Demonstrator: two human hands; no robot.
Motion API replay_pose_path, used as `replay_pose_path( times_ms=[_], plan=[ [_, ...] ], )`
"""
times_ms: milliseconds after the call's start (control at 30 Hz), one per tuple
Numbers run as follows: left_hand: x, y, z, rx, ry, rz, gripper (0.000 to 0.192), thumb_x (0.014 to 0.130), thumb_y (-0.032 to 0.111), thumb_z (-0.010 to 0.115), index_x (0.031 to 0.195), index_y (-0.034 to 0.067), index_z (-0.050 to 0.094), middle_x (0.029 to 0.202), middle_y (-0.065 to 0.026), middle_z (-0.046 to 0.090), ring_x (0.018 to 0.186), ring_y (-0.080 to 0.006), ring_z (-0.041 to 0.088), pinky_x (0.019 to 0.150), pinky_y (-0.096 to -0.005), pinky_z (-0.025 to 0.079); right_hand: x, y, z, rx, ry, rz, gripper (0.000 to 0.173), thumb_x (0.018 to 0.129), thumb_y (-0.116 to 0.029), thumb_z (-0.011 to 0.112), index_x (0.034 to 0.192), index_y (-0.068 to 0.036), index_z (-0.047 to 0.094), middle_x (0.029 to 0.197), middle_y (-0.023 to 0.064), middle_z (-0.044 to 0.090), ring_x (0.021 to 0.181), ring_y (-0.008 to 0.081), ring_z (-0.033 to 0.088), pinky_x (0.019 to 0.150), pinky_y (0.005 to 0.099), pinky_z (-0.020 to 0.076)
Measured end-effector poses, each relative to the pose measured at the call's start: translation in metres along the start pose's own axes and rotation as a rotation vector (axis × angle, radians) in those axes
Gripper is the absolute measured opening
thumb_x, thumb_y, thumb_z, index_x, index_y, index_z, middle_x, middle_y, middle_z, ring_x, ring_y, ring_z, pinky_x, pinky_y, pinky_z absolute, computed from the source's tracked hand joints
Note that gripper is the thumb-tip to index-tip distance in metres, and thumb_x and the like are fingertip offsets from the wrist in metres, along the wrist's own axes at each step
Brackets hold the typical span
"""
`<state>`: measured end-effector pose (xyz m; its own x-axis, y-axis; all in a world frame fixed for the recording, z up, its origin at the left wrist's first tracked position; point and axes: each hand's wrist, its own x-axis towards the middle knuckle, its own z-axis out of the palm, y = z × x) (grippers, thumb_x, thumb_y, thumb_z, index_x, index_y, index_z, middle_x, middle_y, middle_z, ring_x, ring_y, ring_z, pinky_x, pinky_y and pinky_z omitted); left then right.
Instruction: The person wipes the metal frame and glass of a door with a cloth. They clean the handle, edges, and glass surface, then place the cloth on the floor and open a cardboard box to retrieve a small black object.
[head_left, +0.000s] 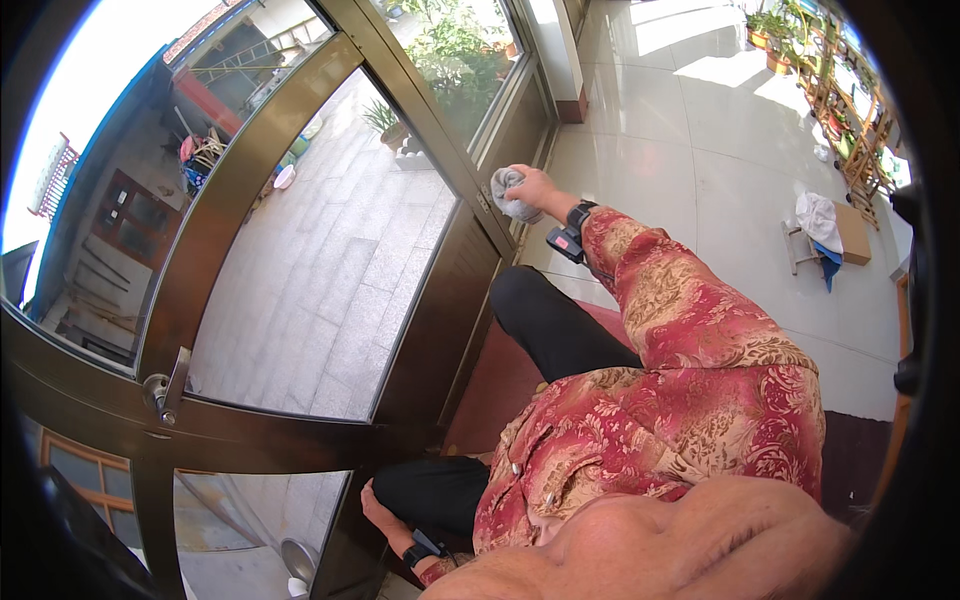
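Note:
My right hand (534, 190) grips a bunched grey cloth (516, 196) beside the brown metal frame (480, 193) of a glazed door. The cloth is close against the frame; I cannot tell whether it touches. A dark device is strapped to that wrist. My left hand (381, 511) rests on my left knee (424, 487), with no object seen in it and its fingers partly hidden. To the left is the door's lever handle (174, 386). The door's large glass pane (322, 262) shows a paved yard behind it.
A small stool (799, 247) with a white cloth (819, 217) on it stands by a cardboard box (853, 234) on the tiled floor (637, 112). Potted plants (780, 56) and a wooden rack (862, 150) line the far right. A reddish mat (491, 375) lies under me.

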<state>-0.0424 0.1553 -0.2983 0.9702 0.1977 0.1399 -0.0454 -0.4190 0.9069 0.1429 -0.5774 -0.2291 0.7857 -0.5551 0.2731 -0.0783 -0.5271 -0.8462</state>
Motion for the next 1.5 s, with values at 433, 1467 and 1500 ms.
replay_pose_path(
  times_ms=[433,1467,1500],
  plan=[
    [-0.065,-0.068,0.090,-0.506,-0.022,-0.589,0.051,0.106,0.043,0.051,0.132,0.000,0.062,0.117,-0.0087,0.070,0.101,-0.0249,0.068,0.088,-0.0380,0.054,-0.358,0.441,-0.222,1.275,0.053,0.850,0.033,0.090,-0.046,0.061,0.103,-0.017,0.067,0.093,0.0048,0.069,0.082,0.0279,0.071,0.073,0.0466,0.0594],
    [-0.039,0.084,0.088,0.949,0.136,0.468,0.020,0.083,0.020,0.075,0.102,0.013,0.070,0.120,-0.0023,0.068,0.126,-0.0301,0.056,0.109,-0.0480,0.040,0.020,-0.029,0.107,0.709,0.046,0.290,0.073,0.075,-0.021,0.088,0.139,-0.006,0.056,0.125,0.0123,0.067,0.111,0.0250,0.066,0.094,0.0382,0.0546],
    [-0.040,0.084,0.083,0.918,0.148,0.445,0.018,0.083,0.019,0.075,0.099,0.013,0.070,0.119,-0.0010,0.068,0.126,-0.0299,0.056,0.109,-0.0475,0.040,0.018,-0.026,0.123,0.607,0.063,0.294,0.076,0.074,-0.024,0.088,0.141,-0.008,0.055,0.126,0.0138,0.067,0.113,0.0269,0.066,0.095,0.0391,0.0541]
  ],
)
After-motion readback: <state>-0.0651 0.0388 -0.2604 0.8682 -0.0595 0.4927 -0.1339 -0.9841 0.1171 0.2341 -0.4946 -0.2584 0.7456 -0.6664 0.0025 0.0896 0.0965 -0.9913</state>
